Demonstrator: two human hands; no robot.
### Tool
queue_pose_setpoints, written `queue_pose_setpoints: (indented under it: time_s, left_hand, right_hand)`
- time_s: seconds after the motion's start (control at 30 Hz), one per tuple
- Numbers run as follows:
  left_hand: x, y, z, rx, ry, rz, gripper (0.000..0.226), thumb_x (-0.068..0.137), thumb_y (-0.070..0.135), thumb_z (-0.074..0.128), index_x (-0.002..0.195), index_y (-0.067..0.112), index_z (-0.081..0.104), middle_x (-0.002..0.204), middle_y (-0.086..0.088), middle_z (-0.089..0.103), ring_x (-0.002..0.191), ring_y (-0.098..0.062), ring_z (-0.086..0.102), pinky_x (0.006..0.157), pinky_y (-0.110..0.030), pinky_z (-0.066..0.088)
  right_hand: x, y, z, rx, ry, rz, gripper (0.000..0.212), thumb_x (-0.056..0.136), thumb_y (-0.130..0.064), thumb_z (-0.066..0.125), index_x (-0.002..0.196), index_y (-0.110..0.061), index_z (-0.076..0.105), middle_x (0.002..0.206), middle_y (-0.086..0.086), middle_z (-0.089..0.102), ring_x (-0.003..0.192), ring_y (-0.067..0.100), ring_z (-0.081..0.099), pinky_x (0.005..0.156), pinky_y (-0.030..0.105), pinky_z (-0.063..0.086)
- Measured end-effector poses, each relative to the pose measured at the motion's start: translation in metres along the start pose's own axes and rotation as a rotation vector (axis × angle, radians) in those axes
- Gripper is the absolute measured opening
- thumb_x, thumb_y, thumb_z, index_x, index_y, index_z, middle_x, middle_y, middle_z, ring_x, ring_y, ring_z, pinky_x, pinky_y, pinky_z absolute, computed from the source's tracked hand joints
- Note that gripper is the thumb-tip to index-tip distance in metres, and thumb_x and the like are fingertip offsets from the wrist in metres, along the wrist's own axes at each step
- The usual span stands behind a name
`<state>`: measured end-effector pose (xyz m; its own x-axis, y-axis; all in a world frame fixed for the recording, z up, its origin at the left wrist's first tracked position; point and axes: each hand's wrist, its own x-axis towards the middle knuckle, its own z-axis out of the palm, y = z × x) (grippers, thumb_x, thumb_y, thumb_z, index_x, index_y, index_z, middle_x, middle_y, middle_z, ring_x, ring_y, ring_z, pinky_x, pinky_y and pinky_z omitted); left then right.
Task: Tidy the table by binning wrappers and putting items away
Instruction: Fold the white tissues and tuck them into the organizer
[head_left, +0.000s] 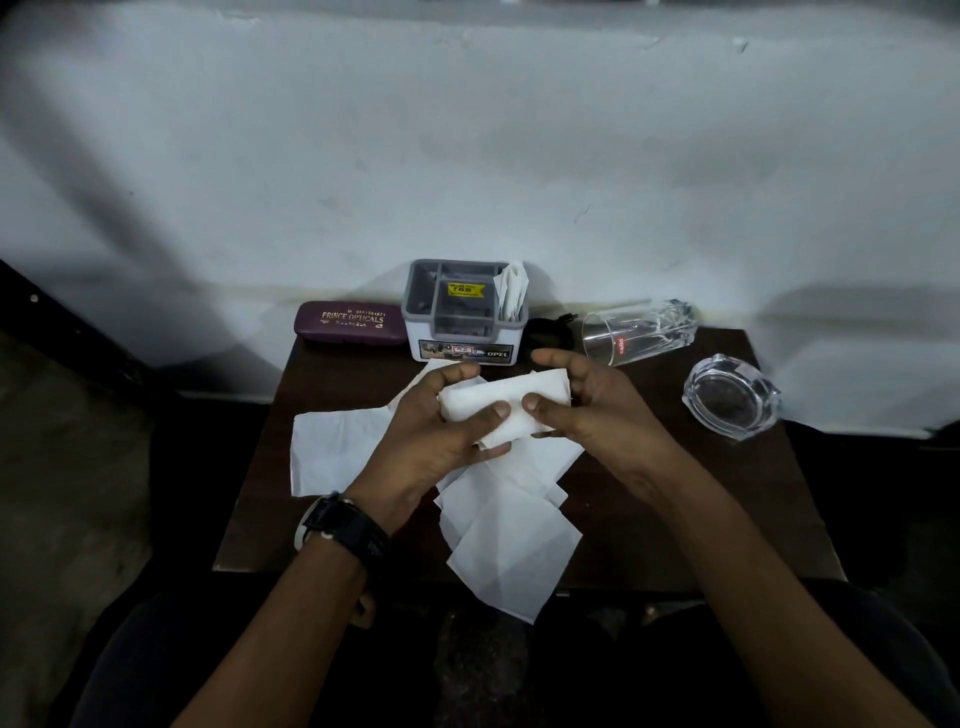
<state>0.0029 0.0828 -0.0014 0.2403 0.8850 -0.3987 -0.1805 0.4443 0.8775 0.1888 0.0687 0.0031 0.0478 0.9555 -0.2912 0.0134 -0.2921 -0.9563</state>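
Both hands hold one folded white tissue (511, 397) above the middle of a small dark table (727, 509). My left hand (431, 436), with a black watch on its wrist, grips the tissue's left end between thumb and fingers. My right hand (587, 405) pinches its right end. Several unfolded white tissues lie on the table below: one flat at the left (337, 452), and an overlapping pile (511, 540) that hangs over the front edge. A grey and white organiser box (465, 332) stands at the back, with a few folded tissues (511, 291) upright in its right slot.
A maroon glasses case (349, 322) lies at the back left, beside the organiser. A clear drinking glass (639, 332) lies on its side at the back right, next to a small black object (548, 332). A glass ashtray (731, 397) sits near the right edge. A white wall stands behind.
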Motion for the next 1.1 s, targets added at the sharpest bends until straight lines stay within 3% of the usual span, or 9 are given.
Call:
queue_pose_setpoints:
  time_s: [0.17,0.27,0.4,0.47,0.57,0.67,0.77,0.97,1.1]
  left_hand:
    - [0.002,0.000,-0.001,-0.011,0.050,0.034,0.054,0.081,-0.009,0.078,0.127,0.012,0.059,0.130,-0.014,0.059,0.113,-0.037,0.068,0.066,-0.032,0.064]
    - [0.004,0.005,-0.002,-0.026,0.059,0.052,0.050,0.082,-0.005,0.079,0.126,0.010,0.061,0.125,-0.013,0.064,0.100,-0.031,0.075,0.069,-0.033,0.065]
    - [0.007,0.007,-0.010,-0.147,0.144,0.048,0.043,0.086,0.003,0.079,0.124,0.011,0.060,0.101,-0.016,0.079,0.093,-0.031,0.078,0.076,-0.033,0.063]
    - [0.009,0.007,-0.016,-0.172,0.213,0.073,0.043,0.085,0.006,0.081,0.122,0.010,0.061,0.097,-0.015,0.080,0.093,-0.030,0.077,0.080,-0.036,0.062]
    - [0.010,0.004,-0.021,-0.033,0.277,0.114,0.042,0.085,0.015,0.083,0.121,0.012,0.062,0.094,-0.011,0.079,0.090,-0.026,0.078,0.081,-0.039,0.063]
    - [0.013,-0.004,-0.026,0.246,0.317,0.197,0.037,0.083,0.026,0.085,0.113,0.023,0.065,0.091,0.001,0.078,0.089,-0.014,0.076,0.081,-0.039,0.062]
    - [0.014,-0.007,-0.027,0.467,0.339,0.268,0.038,0.081,0.031,0.085,0.112,0.026,0.065,0.087,0.013,0.077,0.085,0.004,0.071,0.077,-0.028,0.057]
    - [0.016,-0.008,-0.031,0.553,0.363,0.280,0.039,0.081,0.036,0.084,0.114,0.026,0.065,0.088,0.017,0.077,0.095,0.000,0.071,0.083,-0.024,0.054]
    - [0.015,-0.007,-0.030,0.567,0.359,0.275,0.039,0.082,0.035,0.083,0.115,0.024,0.064,0.088,0.017,0.076,0.097,0.002,0.070,0.083,-0.020,0.052]
  right_hand:
    - [-0.004,-0.005,0.001,0.001,0.004,-0.043,0.056,0.083,-0.001,0.080,0.131,-0.018,0.059,0.109,0.009,0.077,0.099,0.022,0.075,0.075,0.033,0.063]
    - [-0.002,-0.015,0.001,-0.011,0.077,-0.097,0.048,0.083,0.002,0.079,0.127,-0.009,0.064,0.104,0.010,0.078,0.095,0.025,0.076,0.070,0.030,0.063]
    - [0.019,-0.055,-0.004,-0.214,0.180,-0.255,0.036,0.084,0.003,0.078,0.116,-0.008,0.067,0.099,0.007,0.077,0.073,0.007,0.074,0.062,0.021,0.060]
    - [0.042,-0.081,-0.008,-0.367,0.234,-0.379,0.035,0.084,-0.003,0.079,0.117,-0.009,0.069,0.101,0.005,0.076,0.079,0.010,0.076,0.073,0.031,0.063]
    - [0.074,-0.111,-0.002,-0.638,0.258,-0.533,0.035,0.084,-0.017,0.078,0.118,-0.015,0.070,0.098,0.002,0.075,0.082,0.020,0.075,0.083,0.042,0.061]
    - [0.100,-0.123,0.010,-0.820,0.198,-0.600,0.031,0.088,-0.014,0.072,0.119,-0.018,0.069,0.094,-0.001,0.069,0.079,0.015,0.066,0.078,0.030,0.056]
    - [0.118,-0.122,0.019,-0.964,0.132,-0.626,0.030,0.091,-0.009,0.065,0.119,-0.018,0.068,0.102,0.003,0.072,0.082,0.016,0.064,0.077,0.032,0.053]
    - [0.138,-0.113,0.030,-1.098,0.054,-0.609,0.034,0.091,-0.005,0.061,0.120,-0.021,0.066,0.103,0.007,0.072,0.077,0.022,0.068,0.075,0.043,0.059]
    - [0.143,-0.116,0.034,-1.186,0.066,-0.642,0.036,0.093,-0.007,0.062,0.125,-0.024,0.064,0.111,0.007,0.072,0.094,0.027,0.069,0.082,0.041,0.056]
